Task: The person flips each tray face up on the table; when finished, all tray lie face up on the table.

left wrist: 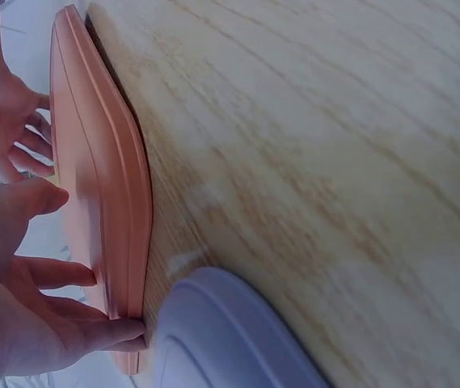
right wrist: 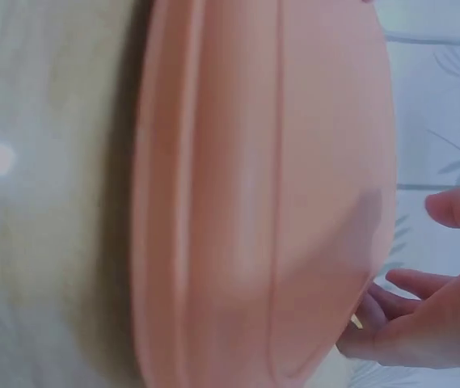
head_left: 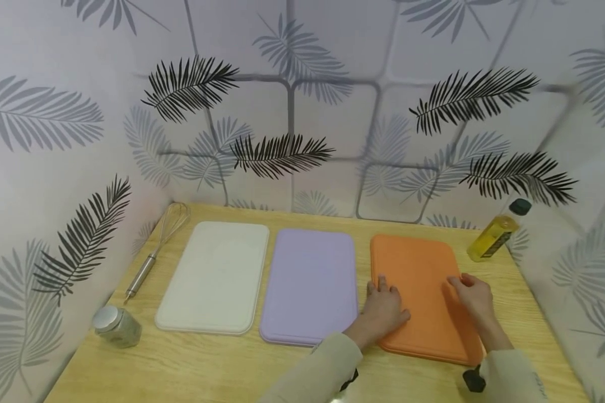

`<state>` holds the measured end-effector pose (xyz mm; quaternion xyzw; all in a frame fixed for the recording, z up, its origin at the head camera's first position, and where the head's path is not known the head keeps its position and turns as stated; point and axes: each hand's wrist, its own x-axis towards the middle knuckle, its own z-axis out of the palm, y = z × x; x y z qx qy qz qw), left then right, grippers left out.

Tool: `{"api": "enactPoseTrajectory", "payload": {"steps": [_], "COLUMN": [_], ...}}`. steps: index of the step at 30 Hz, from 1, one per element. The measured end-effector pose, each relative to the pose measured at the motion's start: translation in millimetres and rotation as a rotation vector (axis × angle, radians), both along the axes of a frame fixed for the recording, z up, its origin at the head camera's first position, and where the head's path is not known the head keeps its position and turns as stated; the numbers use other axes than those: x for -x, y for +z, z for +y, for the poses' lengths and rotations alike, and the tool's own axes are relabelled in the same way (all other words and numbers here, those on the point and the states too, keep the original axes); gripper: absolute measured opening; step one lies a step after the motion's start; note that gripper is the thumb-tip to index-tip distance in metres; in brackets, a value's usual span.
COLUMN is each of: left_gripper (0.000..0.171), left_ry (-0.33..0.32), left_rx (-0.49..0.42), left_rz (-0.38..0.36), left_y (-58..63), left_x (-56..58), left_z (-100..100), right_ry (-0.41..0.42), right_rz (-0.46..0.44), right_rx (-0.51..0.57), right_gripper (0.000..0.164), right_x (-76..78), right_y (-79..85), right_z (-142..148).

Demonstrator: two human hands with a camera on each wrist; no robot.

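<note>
An orange cutting board with rounded corners lies on the right part of the table. My left hand is at its left long edge, fingers extended; in the left wrist view fingertips touch the board's rim and the thumb is held apart. Across the board, my right hand is at the right long edge. Its fingers touch that edge in the right wrist view, while the thumb stands off the surface. To the left lies a purple cutting board, close to my left wrist.
A white cutting board lies farther left, beside a whisk and a lidded glass jar. An oil bottle with a dark cap stands at the back right. Patterned walls border the wooden table.
</note>
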<state>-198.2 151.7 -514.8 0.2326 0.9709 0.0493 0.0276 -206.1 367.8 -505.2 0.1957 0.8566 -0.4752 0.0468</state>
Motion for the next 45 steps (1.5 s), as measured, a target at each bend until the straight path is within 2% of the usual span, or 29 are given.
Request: {"api": "enactPoseTrajectory", "payload": {"steps": [5,8,13,18,21,25,29,34,39,45], "left_gripper": [0.057,0.057,0.057,0.056,0.056,0.056,0.053,0.049,0.047,0.046], "left_ry": [0.015,0.001,-0.026,-0.034,-0.019,0.028,0.07,0.049,0.012,0.009], "left_rx": [-0.018,-0.028,-0.038,-0.052,-0.094,-0.162,-0.196,-0.202,-0.201,-0.219], "left_rz": [-0.022,-0.01,0.003,-0.019,-0.052,-0.096,-0.112,-0.05,0.025,0.021], "left_y": [-5.3,-7.0,-4.9,0.9,0.8,-5.2,-9.5,-8.9,-9.0,-8.2], "left_x": [4.7,7.3,9.4,9.0,8.9,10.5,11.8,9.6,2.7,-7.7], "left_z": [-3,-5,-9,-12,-12,-12,-13,-17,-21,-20], "right_ry": [0.015,0.007,0.062,0.127,0.144,0.163,0.178,0.186,0.2,0.18], "right_rz": [0.037,0.05,0.031,0.058,0.053,0.021,0.003,-0.015,-0.019,-0.015], "right_rx": [-0.047,-0.08,-0.137,-0.195,-0.163,-0.087,-0.018,0.015,-0.019,-0.047], "right_gripper": [0.059,0.05,0.05,0.048,0.047,0.051,0.056,0.059,0.06,0.062], "right_x": [7.6,12.4,16.0,14.9,14.6,17.1,19.6,20.8,21.2,21.5], "right_y": [5.9,10.4,19.3,27.0,31.5,35.7,40.3,47.3,52.7,56.9], "right_z": [4,7,11,13,17,24,28,30,29,29]}}
